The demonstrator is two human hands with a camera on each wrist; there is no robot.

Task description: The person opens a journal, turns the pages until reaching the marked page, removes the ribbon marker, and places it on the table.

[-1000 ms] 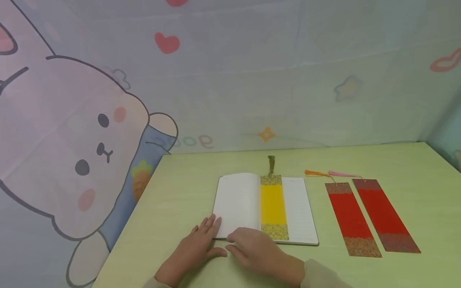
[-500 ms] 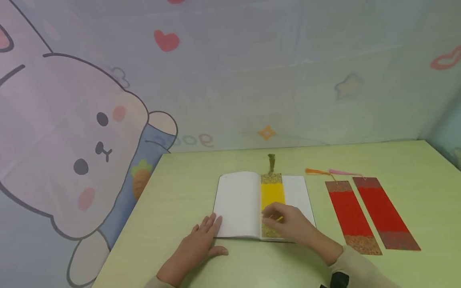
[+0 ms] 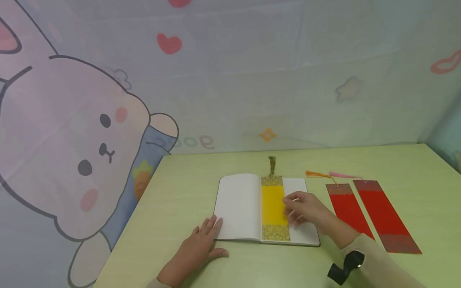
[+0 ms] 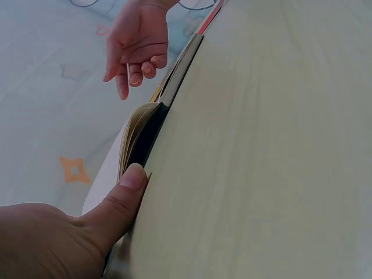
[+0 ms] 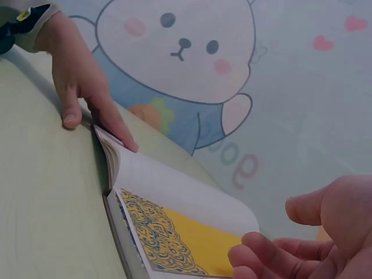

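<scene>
Yellow bkmk points lengthwise fwd (tassel far end), R fingers loosely curled, L fingers straight

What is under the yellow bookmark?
The yellow bookmark lies on the right page of the open notebook. Some page shows to its right, partly hidden by the right hand; the paper directly beneath the bookmark is covered.

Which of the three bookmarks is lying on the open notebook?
The yellow bookmark; the left red bookmark and right red bookmark lie directly on the table.
</scene>
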